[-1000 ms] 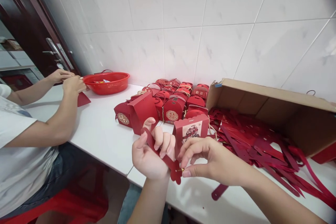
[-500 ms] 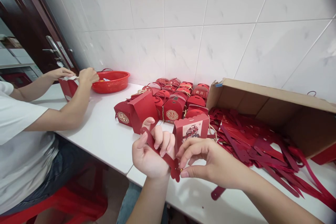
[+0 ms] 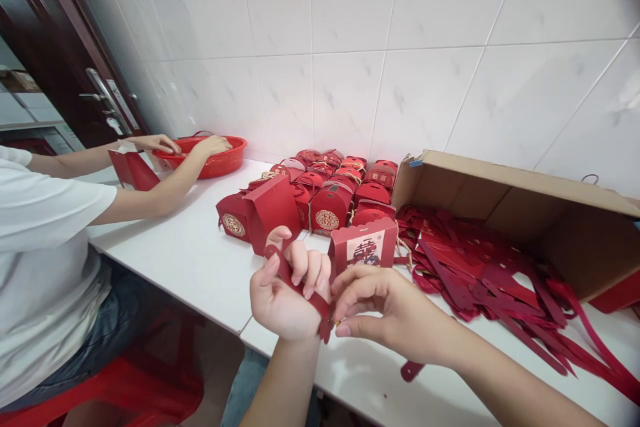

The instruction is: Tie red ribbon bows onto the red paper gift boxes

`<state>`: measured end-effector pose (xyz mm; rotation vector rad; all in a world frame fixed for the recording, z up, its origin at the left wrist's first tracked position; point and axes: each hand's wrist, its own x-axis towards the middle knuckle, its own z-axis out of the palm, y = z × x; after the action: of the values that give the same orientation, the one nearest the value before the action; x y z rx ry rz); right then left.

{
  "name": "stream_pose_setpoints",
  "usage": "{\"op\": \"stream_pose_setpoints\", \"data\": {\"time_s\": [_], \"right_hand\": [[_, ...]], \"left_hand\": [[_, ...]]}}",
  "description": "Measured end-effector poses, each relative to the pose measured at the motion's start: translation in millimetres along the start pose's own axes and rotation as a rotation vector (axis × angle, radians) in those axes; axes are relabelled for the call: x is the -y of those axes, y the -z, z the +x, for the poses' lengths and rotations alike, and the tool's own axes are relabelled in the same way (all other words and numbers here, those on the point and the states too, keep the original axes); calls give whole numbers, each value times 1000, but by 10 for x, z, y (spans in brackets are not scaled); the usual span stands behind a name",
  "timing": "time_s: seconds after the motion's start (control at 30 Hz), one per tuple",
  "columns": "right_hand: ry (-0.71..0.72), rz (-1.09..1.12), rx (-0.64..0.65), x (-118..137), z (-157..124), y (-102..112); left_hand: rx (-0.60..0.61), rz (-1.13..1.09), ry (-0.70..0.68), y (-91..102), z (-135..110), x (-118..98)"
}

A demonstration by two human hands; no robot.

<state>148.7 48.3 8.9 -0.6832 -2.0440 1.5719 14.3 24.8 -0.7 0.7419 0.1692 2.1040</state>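
Across my left palm lies one red strip, slanting from between thumb and forefinger, under my curled fingers, to the heel of the palm. I have two hands at work: my left hand is closed loosely round the strip, and my right hand, just beside it, pinches one small gold bit at the strip's lower end. Just beyond my fingers stands one picture box, and past my left fingertips one tall box, upright. Behind these sit the red boxes, crowded together, more than a dozen, too overlapped to count exactly; two show a round gold emblem. To the right, one carton opens toward me, a heap of red strips spilling out, too tangled to count. One loose end pokes out below my right forearm on the white table. Well off to the left, one co-worker has both hands at one red basin, the nearer hand over its rim, with one open box standing beside their arms.
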Motion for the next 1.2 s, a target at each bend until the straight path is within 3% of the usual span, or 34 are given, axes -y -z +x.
{"op": "stream_pose_setpoints", "data": {"time_s": [0.27, 0.53, 0.7, 0.8, 0.9, 1.0, 1.2], "right_hand": [[-4, 223, 19, -113, 61, -53], [-66, 195, -107, -23, 18, -58], [21, 225, -240, 15, 12, -45], [95, 52, -284, 74, -22, 25], [242, -222, -375, 175, -109, 175], [336, -424, -360, 299, -247, 382], [219, -647, -47, 415, -480, 702]], "left_hand": [[-3, 59, 5, -1, 32, -45], [260, 223, 73, 27, 118, -195], [461, 283, 71, -96, -23, -232], [383, 422, -141, -160, -79, -230], [125, 517, -379, -123, -8, -197], [-55, 566, -301, 16, 126, -106], [44, 913, 0, 175, 179, 168]]}}
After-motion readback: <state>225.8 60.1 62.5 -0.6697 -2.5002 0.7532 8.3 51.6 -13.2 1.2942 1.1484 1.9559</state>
